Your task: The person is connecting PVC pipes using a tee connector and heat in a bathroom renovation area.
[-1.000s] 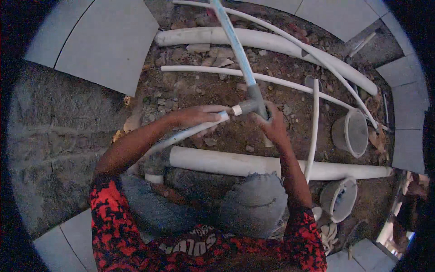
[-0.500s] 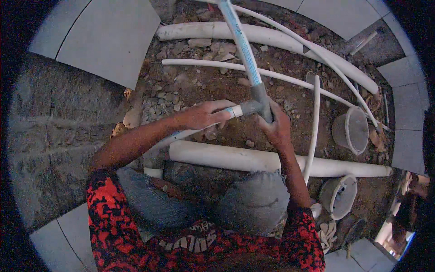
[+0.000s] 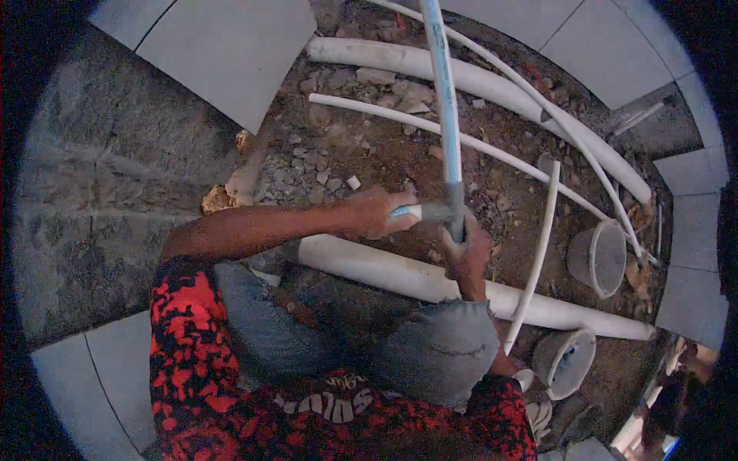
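Head view: white branch pipe (image 3: 413,211) gripped in curled left hand (image 3: 374,213), its end apparently seated in grey tee (image 3: 456,203), though blurred. Tee clasped by closed right hand (image 3: 468,252); long pipe (image 3: 448,115) held above. Open dirt (image 3: 503,209) bounded rightward by thin pipe (image 3: 543,238).

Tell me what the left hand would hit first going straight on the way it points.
The left hand points rightward along the white pipe it grips, so it would likely meet the grey pipe joint first; depth is hard to judge from this one view.
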Available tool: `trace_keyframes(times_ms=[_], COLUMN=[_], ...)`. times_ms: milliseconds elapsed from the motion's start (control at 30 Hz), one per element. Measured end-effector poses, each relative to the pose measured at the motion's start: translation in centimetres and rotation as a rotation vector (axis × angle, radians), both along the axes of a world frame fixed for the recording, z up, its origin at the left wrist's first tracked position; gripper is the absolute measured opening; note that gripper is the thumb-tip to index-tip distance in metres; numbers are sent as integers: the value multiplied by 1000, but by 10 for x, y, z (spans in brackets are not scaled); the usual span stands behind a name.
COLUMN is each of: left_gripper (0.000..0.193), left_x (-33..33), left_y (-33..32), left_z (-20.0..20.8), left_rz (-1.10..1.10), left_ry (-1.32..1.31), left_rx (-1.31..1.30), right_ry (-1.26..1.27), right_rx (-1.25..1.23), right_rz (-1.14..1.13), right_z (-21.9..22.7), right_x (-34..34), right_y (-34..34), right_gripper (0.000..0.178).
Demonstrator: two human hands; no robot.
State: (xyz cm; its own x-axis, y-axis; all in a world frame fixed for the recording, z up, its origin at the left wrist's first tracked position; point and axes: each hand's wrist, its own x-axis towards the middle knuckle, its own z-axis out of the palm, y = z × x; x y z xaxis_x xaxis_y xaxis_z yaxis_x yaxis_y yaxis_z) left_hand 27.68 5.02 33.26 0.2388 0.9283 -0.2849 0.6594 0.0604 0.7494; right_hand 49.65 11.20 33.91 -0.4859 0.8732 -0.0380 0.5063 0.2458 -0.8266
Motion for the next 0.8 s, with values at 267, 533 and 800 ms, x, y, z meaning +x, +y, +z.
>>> trace_keyframes(times_ms=[267,533,800], left_gripper=[52,51,46], left_x=[1,1,-7], left_y=[-6,-8,-34], left_z=[-4,-32,-134], left_rz=[-174,-142,-375], left_ry=[43,-45,-157], left_rx=[-58,-35,-265], right_ry=[68,95,-23], right_rx=[-113,-169,-426], right_rz=[63,93,221], right_z=[-36,-38,-63], right_x=[12,12,31], right_y=[-8,-9,-16], right_gripper=[43,40,43])
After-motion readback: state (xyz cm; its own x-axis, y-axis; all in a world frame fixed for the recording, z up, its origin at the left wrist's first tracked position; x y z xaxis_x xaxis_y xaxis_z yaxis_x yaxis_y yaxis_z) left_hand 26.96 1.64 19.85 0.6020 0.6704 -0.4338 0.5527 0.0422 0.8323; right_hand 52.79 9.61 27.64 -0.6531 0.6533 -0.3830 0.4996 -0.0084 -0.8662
